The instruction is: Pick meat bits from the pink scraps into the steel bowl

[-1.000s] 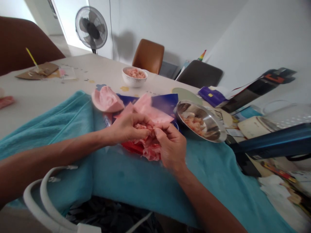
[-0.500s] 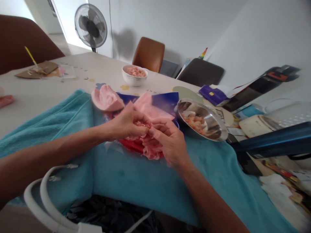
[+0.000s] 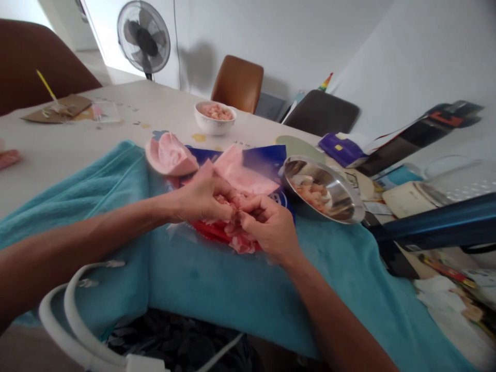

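Note:
My left hand (image 3: 209, 199) and my right hand (image 3: 271, 225) meet over a blue and red plastic bag (image 3: 264, 157), fingertips almost touching. Between them, both pinch a piece of pink pomelo flesh (image 3: 235, 205), partly hidden by the fingers. Crumpled pale pink membrane (image 3: 243, 244) lies on the bag just below. A thick, curved piece of pink pomelo peel (image 3: 170, 155) rests beyond my left hand, and a flatter pink peel piece (image 3: 244, 173) lies behind the fingers. To the right of my right hand, a tilted steel bowl (image 3: 344, 199) contains pinkish pieces.
A white bowl (image 3: 214, 125) of pink pulp stands farther back on the table (image 3: 127, 121). Teal cloth (image 3: 194, 279) is spread under the work. White cables (image 3: 67, 310) cross the lower left. A purple packet (image 3: 341, 150) and a dark blue cylinder (image 3: 445, 222) are at the right.
My fingers have shifted slightly around the piece, and my right fingers are bent more tightly. The membrane hanging below my right hand has moved a little. The bowls stay put.

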Demonstrator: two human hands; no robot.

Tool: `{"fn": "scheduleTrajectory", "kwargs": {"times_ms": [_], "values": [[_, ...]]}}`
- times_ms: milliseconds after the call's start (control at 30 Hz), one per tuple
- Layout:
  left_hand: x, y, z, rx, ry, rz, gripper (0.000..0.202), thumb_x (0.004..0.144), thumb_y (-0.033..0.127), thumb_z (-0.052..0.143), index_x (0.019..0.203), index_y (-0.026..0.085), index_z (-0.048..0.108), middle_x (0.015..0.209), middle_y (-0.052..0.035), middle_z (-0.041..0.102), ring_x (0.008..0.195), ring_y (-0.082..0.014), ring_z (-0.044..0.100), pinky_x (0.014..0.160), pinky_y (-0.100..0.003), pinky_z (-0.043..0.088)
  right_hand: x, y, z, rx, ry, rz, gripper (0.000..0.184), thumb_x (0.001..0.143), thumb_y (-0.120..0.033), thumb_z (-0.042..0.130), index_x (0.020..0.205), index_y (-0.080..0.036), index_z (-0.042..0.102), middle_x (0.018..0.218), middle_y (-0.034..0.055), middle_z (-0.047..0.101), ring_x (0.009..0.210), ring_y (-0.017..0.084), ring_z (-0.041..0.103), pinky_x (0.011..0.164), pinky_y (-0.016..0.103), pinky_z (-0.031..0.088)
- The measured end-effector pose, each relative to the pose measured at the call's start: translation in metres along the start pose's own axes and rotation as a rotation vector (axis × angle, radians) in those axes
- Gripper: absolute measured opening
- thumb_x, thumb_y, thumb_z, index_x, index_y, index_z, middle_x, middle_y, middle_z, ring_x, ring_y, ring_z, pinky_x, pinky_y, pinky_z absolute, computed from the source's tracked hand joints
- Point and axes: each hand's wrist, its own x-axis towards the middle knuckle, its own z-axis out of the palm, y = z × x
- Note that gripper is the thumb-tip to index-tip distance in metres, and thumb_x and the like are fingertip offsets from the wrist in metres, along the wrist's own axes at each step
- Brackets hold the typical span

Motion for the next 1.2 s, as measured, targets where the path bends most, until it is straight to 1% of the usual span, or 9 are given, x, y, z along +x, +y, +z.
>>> {"fn": "scheduleTrajectory", "kwargs": {"times_ms": [100,167,333,433,600,667,833,1000,1200], "values": [[-0.001,0.003,-0.002,0.014,-0.017,-0.049,0.006,0.063,0.015,0.065,0.058,0.014,0.062,0.052,0.0037,0.058,0.048,-0.0051,0.048,0.045,-0.016,0.035,0.0,-0.004,-0.002,0.027,-0.118,0.055,0.014,0.069,-0.019,0.065,0.07,-0.022,0.052,0.059,-0.0018,0.07,0.048,0.015,0.066,0.041,0.024,0.053],[-0.002,0.004,-0.003,0.046,-0.037,-0.067,0.004,0.063,0.014,0.065,0.059,0.014,0.063,0.052,0.0038,0.057,0.044,-0.0043,0.043,0.042,-0.017,0.032,0.0,-0.005,-0.002,0.027,-0.153,0.07,0.014,0.069,-0.017,0.064,0.07,-0.022,0.051,0.058,-0.0021,0.07,0.045,0.014,0.064,0.038,0.022,0.05],[-0.001,0.004,-0.004,0.094,0.005,-0.081,0.005,0.06,0.012,0.066,0.057,0.014,0.062,0.047,0.0044,0.05,0.041,-0.0043,0.038,0.039,-0.018,0.026,0.0,-0.005,-0.003,0.055,-0.162,0.091,0.013,0.068,-0.016,0.06,0.071,-0.022,0.05,0.051,-0.0042,0.067,0.036,0.013,0.058,0.033,0.022,0.047],[0.0,0.004,-0.011,0.08,0.013,-0.068,0.007,0.06,0.01,0.063,0.055,0.014,0.061,0.046,0.0044,0.046,0.041,-0.0041,0.035,0.038,-0.018,0.023,0.001,-0.006,-0.006,0.066,-0.174,0.119,0.014,0.067,-0.014,0.06,0.071,-0.022,0.049,0.049,-0.0057,0.064,0.036,0.013,0.058,0.032,0.02,0.045],[0.002,0.003,-0.029,-0.026,0.1,-0.076,0.003,0.066,0.013,0.066,0.063,0.014,0.066,0.049,0.0024,0.051,0.039,-0.0033,0.035,0.038,-0.016,0.026,0.005,-0.006,-0.015,0.179,-0.217,0.156,0.016,0.07,-0.015,0.065,0.071,-0.021,0.05,0.049,-0.0058,0.064,0.034,0.011,0.056,0.033,0.018,0.044],[0.002,0.003,-0.031,-0.101,0.095,-0.097,0.003,0.067,0.016,0.07,0.067,0.014,0.067,0.046,0.0035,0.049,0.037,-0.0031,0.034,0.037,-0.016,0.026,0.006,-0.006,-0.018,0.221,-0.228,0.181,0.017,0.071,-0.018,0.068,0.074,-0.021,0.051,0.053,-0.0044,0.067,0.036,0.012,0.059,0.032,0.018,0.043],[0.004,-0.001,-0.027,-0.3,0.021,-0.09,0.009,0.066,0.018,0.072,0.072,0.013,0.066,0.038,0.0062,0.044,0.035,-0.0042,0.035,0.038,-0.016,0.032,0.007,-0.007,-0.02,0.28,-0.209,0.155,0.018,0.072,-0.02,0.072,0.076,-0.02,0.055,0.058,-0.0022,0.07,0.044,0.013,0.064,0.038,0.02,0.05],[0.005,-0.005,-0.022,-0.501,-0.054,-0.114,0.007,0.069,0.015,0.067,0.076,0.014,0.066,0.042,0.0063,0.047,0.034,-0.0046,0.037,0.041,-0.018,0.04,0.008,-0.009,-0.018,0.355,-0.171,0.105,0.016,0.07,-0.017,0.075,0.075,-0.019,0.059,0.063,-0.0016,0.072,0.054,0.011,0.067,0.051,0.021,0.056],[0.009,-0.01,-0.022,-0.555,-0.029,-0.166,0.007,0.07,0.016,0.07,0.075,0.015,0.065,0.05,0.0029,0.051,0.037,-0.0056,0.04,0.038,-0.019,0.037,0.009,-0.011,-0.022,0.437,-0.113,0.073,0.018,0.068,-0.017,0.077,0.075,-0.019,0.06,0.063,-0.0043,0.069,0.055,0.01,0.066,0.056,0.021,0.058]]}}
